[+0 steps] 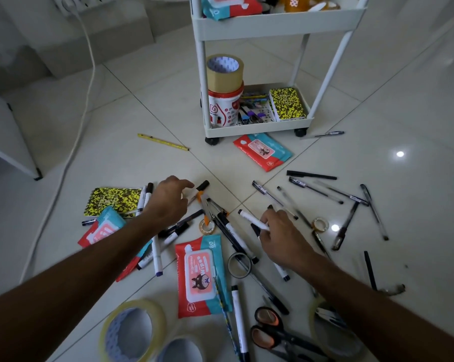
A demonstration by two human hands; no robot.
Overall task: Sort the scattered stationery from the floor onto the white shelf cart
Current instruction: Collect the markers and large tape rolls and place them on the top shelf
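From the head view, my right hand [278, 235] has its fingers curled around a white marker [252, 219], pinching it just off the tiles. My left hand [168, 202] hovers with fingers spread and holding nothing, reaching toward a black-capped marker [200, 188] beside the orange-handled pliers [210, 207]. The white shelf cart [257, 126] stands well apart, beyond the pile. The risk, I think, is the crowding — my left fingers could snag the pliers or nudge the small tape roll [206, 226], and a loose pinch could drop the white marker.
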